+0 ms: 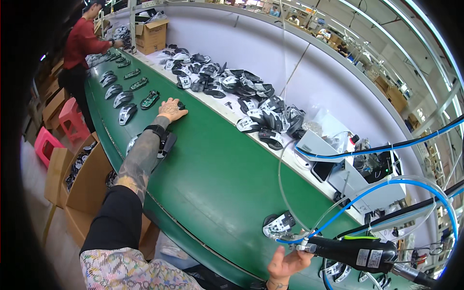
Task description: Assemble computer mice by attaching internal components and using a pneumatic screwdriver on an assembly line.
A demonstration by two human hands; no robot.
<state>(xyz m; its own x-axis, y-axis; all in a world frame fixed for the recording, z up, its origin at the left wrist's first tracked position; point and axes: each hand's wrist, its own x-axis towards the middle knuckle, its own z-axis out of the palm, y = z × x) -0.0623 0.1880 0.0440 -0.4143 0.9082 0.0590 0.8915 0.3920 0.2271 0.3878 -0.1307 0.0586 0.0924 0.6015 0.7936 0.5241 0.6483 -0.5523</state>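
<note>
My left arm stretches across the green conveyor belt (208, 183). My left hand (171, 110) is bent over a dark mouse part (181, 105), which shows between thumb and fingers; most of it is hidden. Close to that hand lies a mouse base with a green circuit board (150, 99). Under my left forearm, black-and-grey mouse shells (166, 144) are partly covered. At the lower right, my right hand (288, 265) is palm up, fingers apart, just below the metal front end of a black power screwdriver (360, 252). Beyond the screwdriver's tip sits a black-and-white mouse part (279, 225).
A long heap of mouse shells (232, 84) covers the white ledge. Blue and clear hoses (367, 193) loop around the screwdriver. A grey machine (372, 186) stands at right. An open carton (92, 188) is beside the belt; a co-worker in red (84, 43) stands far left.
</note>
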